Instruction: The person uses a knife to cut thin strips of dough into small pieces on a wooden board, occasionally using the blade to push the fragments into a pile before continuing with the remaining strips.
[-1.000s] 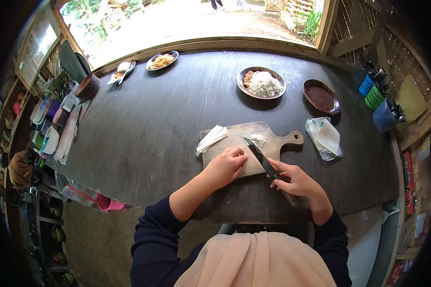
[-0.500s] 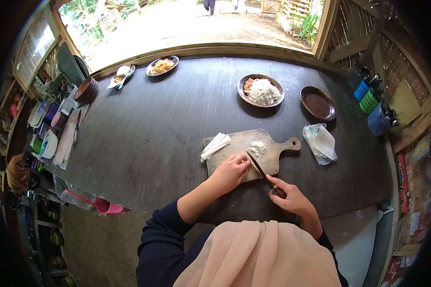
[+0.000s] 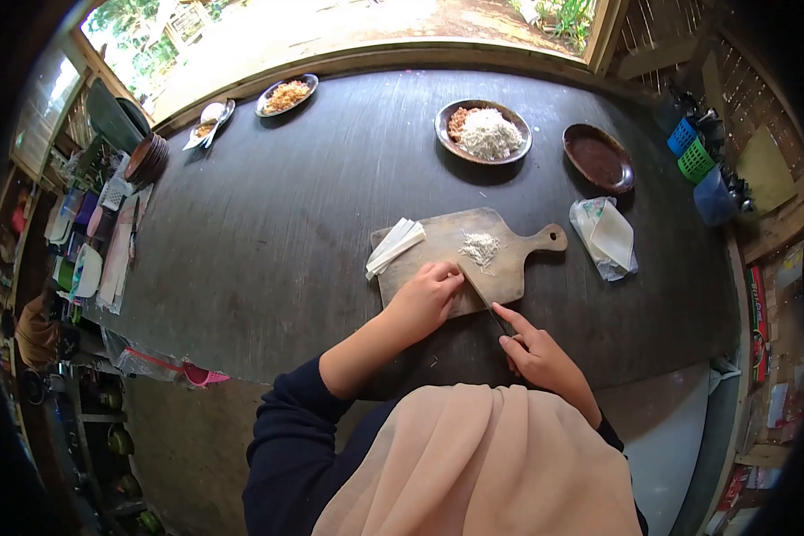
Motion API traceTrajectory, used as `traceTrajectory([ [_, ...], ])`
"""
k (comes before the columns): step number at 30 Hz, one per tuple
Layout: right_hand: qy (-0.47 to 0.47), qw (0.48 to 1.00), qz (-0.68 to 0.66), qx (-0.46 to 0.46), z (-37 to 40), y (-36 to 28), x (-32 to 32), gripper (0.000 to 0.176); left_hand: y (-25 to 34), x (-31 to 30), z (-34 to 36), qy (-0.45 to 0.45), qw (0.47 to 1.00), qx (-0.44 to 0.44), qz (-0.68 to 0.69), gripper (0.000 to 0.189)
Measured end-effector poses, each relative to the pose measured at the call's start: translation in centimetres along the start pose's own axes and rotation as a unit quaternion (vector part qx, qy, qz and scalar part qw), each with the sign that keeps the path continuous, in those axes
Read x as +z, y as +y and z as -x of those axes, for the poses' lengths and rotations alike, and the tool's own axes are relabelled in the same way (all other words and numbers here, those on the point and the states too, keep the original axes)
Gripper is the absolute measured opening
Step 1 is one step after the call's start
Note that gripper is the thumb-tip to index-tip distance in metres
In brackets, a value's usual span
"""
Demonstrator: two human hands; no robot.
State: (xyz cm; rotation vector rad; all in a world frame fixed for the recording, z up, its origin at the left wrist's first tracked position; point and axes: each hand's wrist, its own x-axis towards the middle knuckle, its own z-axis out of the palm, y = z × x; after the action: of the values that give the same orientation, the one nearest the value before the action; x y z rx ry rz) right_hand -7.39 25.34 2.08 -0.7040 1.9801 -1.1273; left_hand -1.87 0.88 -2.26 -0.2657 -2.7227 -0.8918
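On the wooden cutting board, my left hand is closed with its fingertips curled down; whatever they press or pinch is hidden. My right hand grips a knife by its handle, index finger stretched along it. The blade points up and left, its tip beside my left fingertips. A small pile of thin white shreds lies beyond the blade. Several flat white strips are stacked at the board's left edge, overhanging it a little.
Behind the board stands a plate of white shreds and brownish food. To the right are an empty brown oval plate and a plastic packet. Farther left sit a plate of food, stacked brown plates and another knife.
The view has tilted, so the table sits higher in the frame. The knife blade now shows edge-on rather than its dark flat side. Both hands stay near the same spot on the board.
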Motion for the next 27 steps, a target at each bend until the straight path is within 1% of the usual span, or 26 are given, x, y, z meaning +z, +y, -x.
traceTrajectory([
  [2,0.009,1.000,0.001,0.014,0.6,-0.2,0.0,0.054,-0.1,0.2,0.2,-0.010,1.000,-0.001,-0.005,0.031],
  [4,0.034,0.997,0.039,-0.053,0.7,0.6,-0.2,0.051,-0.5,0.1,0.3,0.009,0.999,0.040,-0.014,0.034],
  [7,0.048,0.998,0.012,-0.035,1.3,0.6,-0.1,0.047,-0.9,-0.5,0.5,-0.009,0.998,0.058,-0.002,0.037],
  [8,0.048,0.998,0.012,-0.035,1.3,0.8,0.1,0.047,-0.9,-0.5,0.5,-0.009,0.998,0.058,-0.002,0.037],
  [10,0.056,0.994,0.020,-0.088,1.3,1.1,0.2,0.044,-1.0,-0.5,0.5,-0.010,0.998,0.062,0.009,0.038],
  [14,0.059,0.992,0.048,-0.097,1.1,1.0,0.0,0.043,-1.1,-0.6,0.5,-0.004,0.998,0.062,0.033,0.037],
  [16,0.052,0.991,0.059,-0.111,1.1,0.9,-0.2,0.043,-1.2,-0.6,0.5,0.001,0.997,0.066,0.041,0.036],
  [19,0.034,0.992,0.083,-0.087,1.1,-0.1,-0.8,0.043,-1.2,-0.4,0.6,0.007,0.997,0.062,0.038,0.035],
  [23,0.016,0.993,0.088,-0.080,0.8,-0.5,-1.4,0.043,-1.1,-0.5,0.6,0.005,0.998,0.054,0.035,0.036],
  [27,0.004,0.990,0.092,-0.108,0.5,-0.2,-2.0,0.044,-1.0,-0.6,0.5,0.003,0.998,0.054,0.036,0.036],
])
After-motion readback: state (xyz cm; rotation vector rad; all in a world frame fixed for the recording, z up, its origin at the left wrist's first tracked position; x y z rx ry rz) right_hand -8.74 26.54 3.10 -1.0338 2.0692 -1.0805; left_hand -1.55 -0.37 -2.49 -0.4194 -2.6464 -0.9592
